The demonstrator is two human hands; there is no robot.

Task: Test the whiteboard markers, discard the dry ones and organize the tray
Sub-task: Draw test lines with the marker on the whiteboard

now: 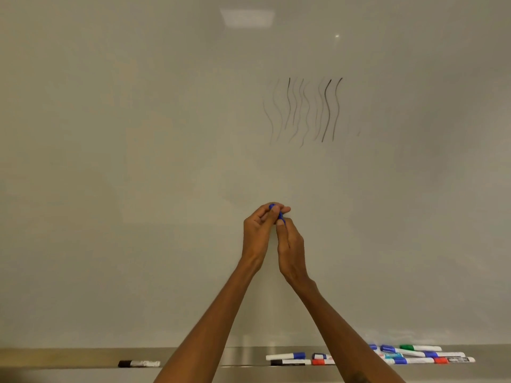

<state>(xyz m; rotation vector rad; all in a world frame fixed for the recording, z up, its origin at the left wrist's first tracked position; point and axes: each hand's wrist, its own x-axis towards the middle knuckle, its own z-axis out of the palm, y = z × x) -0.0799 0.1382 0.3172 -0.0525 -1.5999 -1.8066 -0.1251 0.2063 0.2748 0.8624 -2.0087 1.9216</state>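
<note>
Markers (pixel 414 354) in tray (pixel 69 357); blue marker (pixel 279 215) between left hand (pixel 258 233) and right hand (pixel 291 247)

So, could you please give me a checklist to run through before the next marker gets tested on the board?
1. Blue marker gripped by left hand and right hand: ok.
2. Uncapped: cannot tell, the hands cover it.
3. Bare whiteboard beside the test lines: ok.
4. Tray organized: not ok, markers lie heaped at its right end.
5. Black marker lies apart at left: ok.
</note>
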